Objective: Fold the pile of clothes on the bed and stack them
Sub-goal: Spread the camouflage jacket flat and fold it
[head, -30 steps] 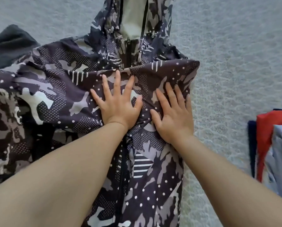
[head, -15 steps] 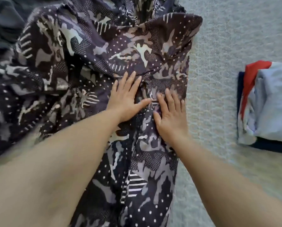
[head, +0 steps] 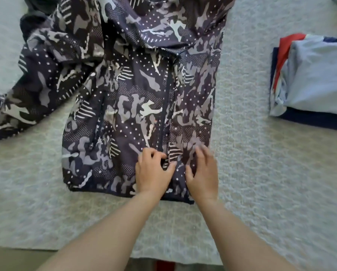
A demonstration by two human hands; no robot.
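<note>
1. Head view: a camouflage jacket lies front up on the bed, its hem toward the near edge and its zip running up the middle away from the person.
2. The jacket's right side is folded in, giving a straight edge down that side. Its left sleeve spreads out loose toward the bed's left edge.
3. The jacket's top runs out of the frame at the far side, so its hood cannot be seen whole.
4. The left hand rests on the jacket just above the hem, right beside the zip. Its fingers are curled at the fabric near the zip; whether they pinch cloth or only press it cannot be told.
5. The right hand lies on the jacket just right of the zip, near the folded right edge. Its fingers are spread and fairly straight, pressing the fabric flat, holding nothing. They look blurred.
6. The two hands sit close together, one on each side of the zip, with both forearms reaching in from the near edge.
7. A stack of folded clothes sits near the bed's right edge, well apart from the jacket. A pale blue piece lies on top, with red and navy layers showing beneath it.
8. A dark garment shows at the far left corner, partly under the jacket's shoulder.
</note>
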